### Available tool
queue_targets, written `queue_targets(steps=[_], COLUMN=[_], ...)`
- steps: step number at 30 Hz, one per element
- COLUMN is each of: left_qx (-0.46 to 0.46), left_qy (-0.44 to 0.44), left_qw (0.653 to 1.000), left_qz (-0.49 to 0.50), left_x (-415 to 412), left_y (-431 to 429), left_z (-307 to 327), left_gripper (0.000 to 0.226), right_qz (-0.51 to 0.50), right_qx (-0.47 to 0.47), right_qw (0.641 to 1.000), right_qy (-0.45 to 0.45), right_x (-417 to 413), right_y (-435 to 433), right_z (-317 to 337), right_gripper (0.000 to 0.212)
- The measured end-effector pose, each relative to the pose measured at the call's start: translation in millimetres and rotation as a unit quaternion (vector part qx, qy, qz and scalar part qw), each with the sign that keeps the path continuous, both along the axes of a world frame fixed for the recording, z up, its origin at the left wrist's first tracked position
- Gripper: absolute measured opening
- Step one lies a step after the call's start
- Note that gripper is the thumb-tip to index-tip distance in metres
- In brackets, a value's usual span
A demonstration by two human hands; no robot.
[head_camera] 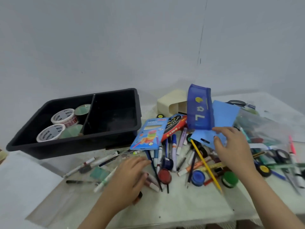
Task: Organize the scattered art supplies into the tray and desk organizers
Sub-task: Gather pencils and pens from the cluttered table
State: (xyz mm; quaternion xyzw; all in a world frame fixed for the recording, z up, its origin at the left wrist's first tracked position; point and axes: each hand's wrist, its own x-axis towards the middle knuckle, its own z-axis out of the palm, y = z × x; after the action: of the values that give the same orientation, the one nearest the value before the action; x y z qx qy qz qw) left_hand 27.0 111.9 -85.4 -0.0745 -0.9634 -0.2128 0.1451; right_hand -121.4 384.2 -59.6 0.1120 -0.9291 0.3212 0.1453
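I'm seeing the blue pouch (199, 109) standing on end at the far right of the pile. The right hand (231, 146) is pinching its lower edge along with a light blue sheet (226, 113), and I'm judging that this thin grip is risking a drop onto the paint pots (198, 177) nearer in. The left hand (130, 176) is lying over markers (152, 185), grip unclear to me; dragging could be rolling them away from the black tray (74, 149) at far left.

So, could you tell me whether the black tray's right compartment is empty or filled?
Empty: the right compartment of the black tray shows only bare floor; the tape rolls sit left of the divider.
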Motion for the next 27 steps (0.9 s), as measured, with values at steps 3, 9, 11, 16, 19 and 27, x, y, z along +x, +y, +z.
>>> queue_targets(steps=[3,9,11,16,19,27], left_qx=[-0.040,-0.050,-0.059,-0.061,-0.045,0.017], left_qy=[0.031,0.094,0.118,0.147,0.155,0.178], left_qw=[0.998,0.990,0.986,0.978,0.976,0.968], left_qz=[0.023,0.092,0.102,0.135,0.146,0.177], left_x=[-0.8,-8.7,-10.1,-7.4,-4.0,0.6], left_y=[8.9,9.3,9.1,10.2,17.2,22.6], left_z=[-11.2,-15.9,-15.4,-18.9,-21.5,-22.8], left_gripper=[0.038,0.041,0.039,0.041,0.040,0.038], right_qz=[-0.030,0.012,0.005,-0.015,0.007,-0.026], right_qx=[-0.018,-0.085,-0.078,0.022,0.049,0.068], right_qw=[0.998,0.990,0.990,1.000,0.999,0.996], right_qy=[-0.043,-0.113,-0.120,-0.006,0.008,-0.054], right_x=[-7.6,-25.2,-28.6,-38.6,-48.9,-68.5], right_y=[15.6,29.1,31.2,23.6,8.2,-19.1], right_z=[-3.9,-10.8,-9.7,1.7,9.6,9.9], right_gripper=[0.031,0.039,0.041,0.040,0.039,0.050])
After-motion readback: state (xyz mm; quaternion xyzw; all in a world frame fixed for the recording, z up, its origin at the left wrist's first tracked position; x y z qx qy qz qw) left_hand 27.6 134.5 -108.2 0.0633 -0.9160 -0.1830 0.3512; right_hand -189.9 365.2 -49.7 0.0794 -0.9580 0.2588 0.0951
